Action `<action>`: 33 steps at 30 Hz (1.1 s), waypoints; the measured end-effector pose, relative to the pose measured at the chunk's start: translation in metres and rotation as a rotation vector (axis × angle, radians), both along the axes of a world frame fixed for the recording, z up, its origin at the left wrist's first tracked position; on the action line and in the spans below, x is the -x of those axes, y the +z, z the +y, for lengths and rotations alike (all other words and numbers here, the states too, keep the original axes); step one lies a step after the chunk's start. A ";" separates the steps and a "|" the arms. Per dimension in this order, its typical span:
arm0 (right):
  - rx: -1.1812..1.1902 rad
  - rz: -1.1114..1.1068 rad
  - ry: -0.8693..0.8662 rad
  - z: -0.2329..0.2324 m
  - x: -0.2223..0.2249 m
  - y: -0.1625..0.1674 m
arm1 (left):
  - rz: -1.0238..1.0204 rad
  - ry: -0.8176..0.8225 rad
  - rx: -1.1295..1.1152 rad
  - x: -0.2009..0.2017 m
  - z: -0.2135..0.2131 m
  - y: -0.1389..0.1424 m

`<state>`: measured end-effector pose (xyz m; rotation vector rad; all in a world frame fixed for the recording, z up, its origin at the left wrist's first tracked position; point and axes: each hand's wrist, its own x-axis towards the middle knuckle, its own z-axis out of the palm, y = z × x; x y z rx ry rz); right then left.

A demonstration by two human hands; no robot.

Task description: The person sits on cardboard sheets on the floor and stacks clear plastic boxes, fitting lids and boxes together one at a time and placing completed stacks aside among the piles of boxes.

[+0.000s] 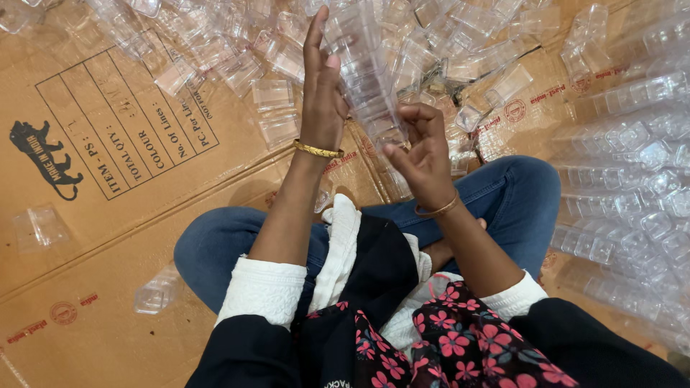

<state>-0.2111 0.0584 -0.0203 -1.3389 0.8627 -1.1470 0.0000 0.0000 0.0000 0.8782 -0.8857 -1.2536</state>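
head view: person sits cross-legged on flattened cardboard (pixel 108 237). left hand (pixel 321 100) is upright, fingers straight, palm pressed against the side of a stack (pixel 366 79) of nested clear plastic cups, steadying it. right hand (pixel 420 154) is curled narrow, thumb & fingertips pinching the stack's near end at centre. loose cups (pixel 237 68) lie scattered far left & far centre; long finished rows (pixel 625 179) lie piled at right. a few strays (pixel 39 226) sit near left. the stack looks v. light, thin-walled, slick & easy to crack or buckle; probably best held along its sides w/ a flat palm plus a gentle pinch at the end, not squeezed mid-wall.
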 end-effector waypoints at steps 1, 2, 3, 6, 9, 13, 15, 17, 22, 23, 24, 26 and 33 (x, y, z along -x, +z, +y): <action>0.000 0.000 0.000 0.000 -0.008 0.001 | 0.046 -0.011 0.032 0.000 0.000 0.001; 0.003 0.018 -0.024 0.002 -0.010 0.005 | 0.093 -0.022 0.063 0.000 0.000 0.002; 0.006 0.036 -0.049 0.002 -0.013 0.008 | 0.141 -0.035 0.095 0.000 0.001 0.003; 0.017 0.041 -0.082 0.004 -0.022 0.016 | 0.103 -0.009 0.074 0.003 0.005 0.004; 0.120 0.138 -0.140 0.006 -0.028 0.023 | 0.020 0.052 0.090 0.007 0.003 0.004; 0.215 0.376 -0.227 0.007 -0.033 0.032 | 0.016 0.027 0.064 0.010 0.004 0.001; 0.278 0.427 -0.235 0.008 -0.033 0.037 | 0.010 0.009 0.044 0.010 0.006 -0.001; 0.489 0.590 -0.274 0.006 -0.032 0.043 | 0.136 -0.046 0.099 0.014 0.003 -0.005; 0.727 0.743 -0.215 0.006 -0.033 0.054 | 0.532 -0.120 0.042 0.016 -0.001 -0.020; 0.729 0.726 -0.163 0.009 -0.032 0.056 | 0.600 -0.131 0.049 0.015 0.000 -0.023; 0.730 0.707 -0.112 0.013 -0.031 0.058 | 0.667 -0.143 0.056 0.014 0.000 -0.025; 0.681 0.579 -0.049 0.018 -0.028 0.061 | 0.778 -0.165 0.028 0.014 -0.003 -0.025; 0.549 0.534 -0.197 0.016 -0.014 0.066 | 0.779 -0.316 0.159 0.013 0.004 -0.010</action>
